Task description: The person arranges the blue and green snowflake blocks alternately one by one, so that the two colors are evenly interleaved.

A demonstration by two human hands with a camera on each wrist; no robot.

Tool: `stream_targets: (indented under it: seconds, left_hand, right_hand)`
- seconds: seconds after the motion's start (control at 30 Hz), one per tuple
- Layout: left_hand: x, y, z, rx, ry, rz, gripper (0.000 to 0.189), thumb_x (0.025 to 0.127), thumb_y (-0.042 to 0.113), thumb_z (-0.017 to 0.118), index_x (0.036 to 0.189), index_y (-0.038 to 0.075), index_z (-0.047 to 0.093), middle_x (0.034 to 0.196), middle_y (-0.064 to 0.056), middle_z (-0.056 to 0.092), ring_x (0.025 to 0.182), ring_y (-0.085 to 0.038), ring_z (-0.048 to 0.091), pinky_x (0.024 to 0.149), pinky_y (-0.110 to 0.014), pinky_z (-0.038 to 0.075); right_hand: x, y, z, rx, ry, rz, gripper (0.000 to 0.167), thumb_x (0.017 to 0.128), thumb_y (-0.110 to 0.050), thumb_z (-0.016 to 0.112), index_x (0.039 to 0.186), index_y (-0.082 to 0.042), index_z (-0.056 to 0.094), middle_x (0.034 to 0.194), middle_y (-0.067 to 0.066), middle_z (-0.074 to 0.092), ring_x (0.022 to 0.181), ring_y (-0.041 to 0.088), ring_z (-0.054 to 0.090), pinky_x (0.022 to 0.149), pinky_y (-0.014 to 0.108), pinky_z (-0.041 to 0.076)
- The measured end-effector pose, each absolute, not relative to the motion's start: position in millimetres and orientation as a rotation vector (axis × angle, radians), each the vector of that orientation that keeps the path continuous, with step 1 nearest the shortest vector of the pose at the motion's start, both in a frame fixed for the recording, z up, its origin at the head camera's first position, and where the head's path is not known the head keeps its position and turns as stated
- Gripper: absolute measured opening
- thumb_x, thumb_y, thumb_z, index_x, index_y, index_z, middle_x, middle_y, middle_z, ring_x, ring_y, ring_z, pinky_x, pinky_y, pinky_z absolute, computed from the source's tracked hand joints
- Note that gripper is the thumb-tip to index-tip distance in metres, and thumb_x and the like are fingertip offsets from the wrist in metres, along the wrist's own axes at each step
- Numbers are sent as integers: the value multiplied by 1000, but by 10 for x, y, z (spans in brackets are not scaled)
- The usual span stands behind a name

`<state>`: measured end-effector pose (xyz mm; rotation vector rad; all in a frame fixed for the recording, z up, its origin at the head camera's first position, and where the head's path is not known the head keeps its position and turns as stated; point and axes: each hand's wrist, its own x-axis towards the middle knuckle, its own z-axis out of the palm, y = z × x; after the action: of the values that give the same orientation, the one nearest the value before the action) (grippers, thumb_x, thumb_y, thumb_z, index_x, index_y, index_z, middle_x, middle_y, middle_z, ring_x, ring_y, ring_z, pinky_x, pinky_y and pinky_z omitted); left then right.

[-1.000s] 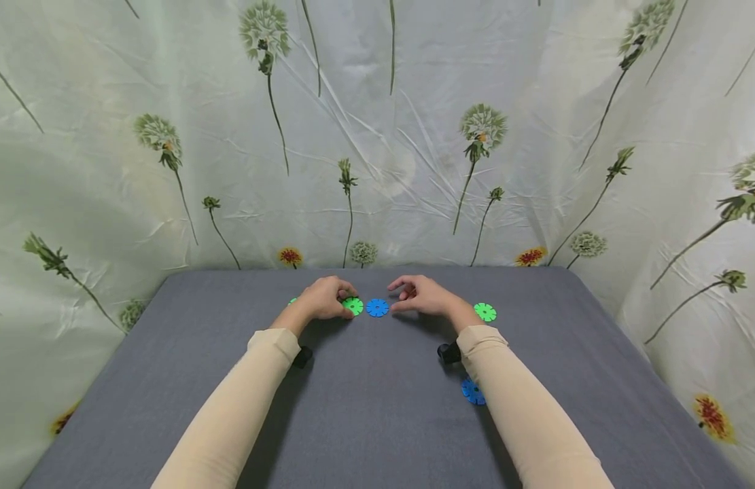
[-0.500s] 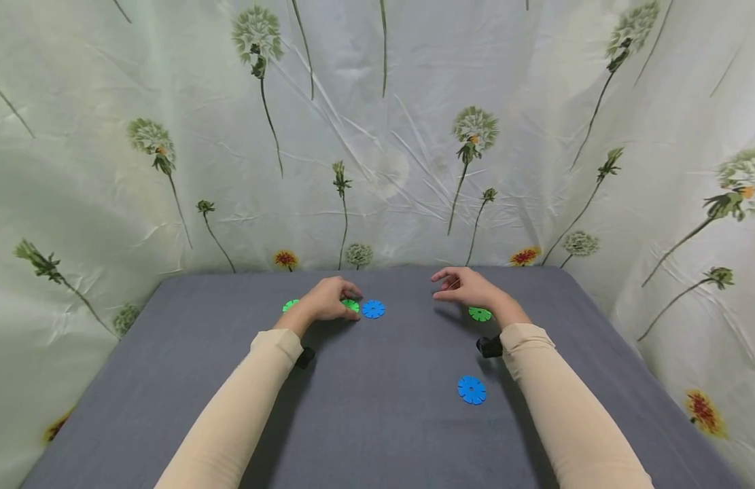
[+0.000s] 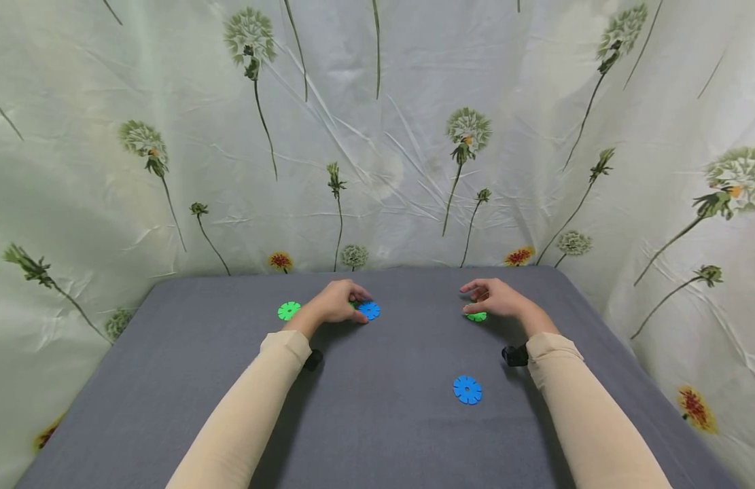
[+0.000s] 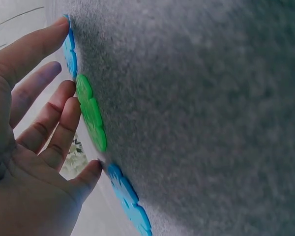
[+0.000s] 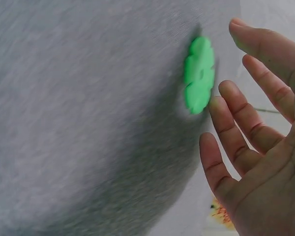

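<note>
My left hand (image 3: 336, 302) is over the back middle of the table, fingers loosely bent. Its thumb and fingertips reach around a flat, notched blue disc (image 3: 370, 310); the thumb tip is at that disc's edge. In the left wrist view a green disc (image 4: 91, 115) lies by the fingertips, and another blue disc (image 4: 130, 200) is near the little finger. From the head view, the hand mostly hides these two. On the right, my right hand (image 3: 498, 299) hovers with spread, slightly bent fingers above a green notched disc (image 3: 477, 317), holding nothing.
Another green disc (image 3: 288, 311) lies left of my left hand. Closer to me, a blue disc (image 3: 467, 390) lies right of centre. A grey cloth covers the table (image 3: 377, 421), and a flower-print curtain (image 3: 389, 136) hangs behind its back edge.
My right hand has moved right, away from the middle blue disc to the right green disc. My left hand has shifted slightly right, from the green disc toward the blue one.
</note>
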<state>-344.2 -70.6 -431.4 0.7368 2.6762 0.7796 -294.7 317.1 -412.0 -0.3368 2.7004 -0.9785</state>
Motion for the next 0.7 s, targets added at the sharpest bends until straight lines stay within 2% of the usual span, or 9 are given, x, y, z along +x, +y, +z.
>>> stream_targets:
  seconds: [0.2, 0.43, 0.7]
  left_hand:
    - [-3451, -671, -4332, 726, 2668, 801, 46, 88, 24, 91, 131, 17, 79, 131, -9, 72, 123, -27, 64, 110, -48, 52]
    - [-3458, -662, -4357, 703, 2653, 825, 44, 87, 22, 92, 130, 17, 80, 133, -10, 72, 127, -28, 65, 113, -48, 51]
    - [-3469, -630, -4364, 652, 2621, 885, 45, 88, 23, 91, 131, 18, 79, 136, -9, 72, 132, -31, 64, 114, -50, 51]
  right_hand:
    - [-2917, 3231, -4184, -334, 2706, -981, 51, 96, -16, 82, 138, 8, 64, 131, 31, 69, 124, 45, 65, 100, 52, 57]
    - [-2914, 3272, -4226, -334, 2708, -977, 53, 93, -16, 85, 136, 8, 66, 123, 27, 71, 113, 37, 68, 91, 38, 56]
    - [-2862, 3345, -4281, -279, 2734, -994, 53, 92, -16, 86, 136, 8, 68, 128, 27, 69, 118, 39, 67, 98, 41, 56]
